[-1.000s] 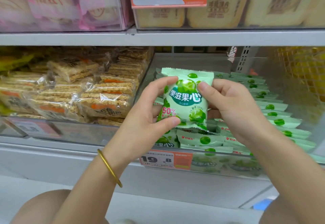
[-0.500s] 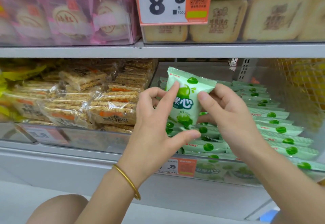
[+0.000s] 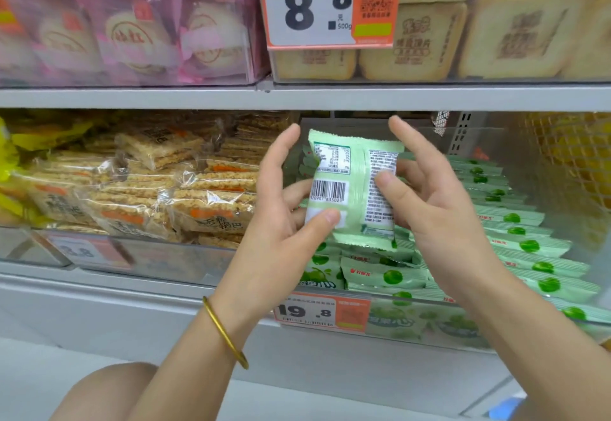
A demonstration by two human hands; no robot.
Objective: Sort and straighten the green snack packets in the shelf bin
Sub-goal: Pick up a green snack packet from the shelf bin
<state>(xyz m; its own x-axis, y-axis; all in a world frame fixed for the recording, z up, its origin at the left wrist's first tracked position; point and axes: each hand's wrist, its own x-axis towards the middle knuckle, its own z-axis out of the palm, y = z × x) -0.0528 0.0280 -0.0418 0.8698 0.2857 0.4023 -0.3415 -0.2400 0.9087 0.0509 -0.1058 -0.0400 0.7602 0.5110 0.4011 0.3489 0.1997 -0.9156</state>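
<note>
I hold one green snack packet (image 3: 355,189) upright above the bin, its back with barcode and print facing me. My left hand (image 3: 284,222) pinches its lower left corner between thumb and fingers, index finger raised. My right hand (image 3: 429,202) holds its right side, thumb pressed on the back, index finger lifted. Below and to the right, several green packets (image 3: 522,245) stand in neat rows on edge in the clear shelf bin (image 3: 496,318). A few loose green packets (image 3: 383,276) lie at the bin's front left.
A clear bin of rice-cracker packs (image 3: 185,195) sits to the left. A price tag reading 19.8 (image 3: 322,313) hangs on the green bin's front. The shelf above (image 3: 297,96) carries pink-wrapped cakes and bread packs behind an 8.8 price card (image 3: 330,0). Yellow netted goods (image 3: 575,162) lie right.
The packet has been turned round: its green fruit front faced me before, now its barcode back does. Both hands stayed on it and lifted slightly with fingers spreading.
</note>
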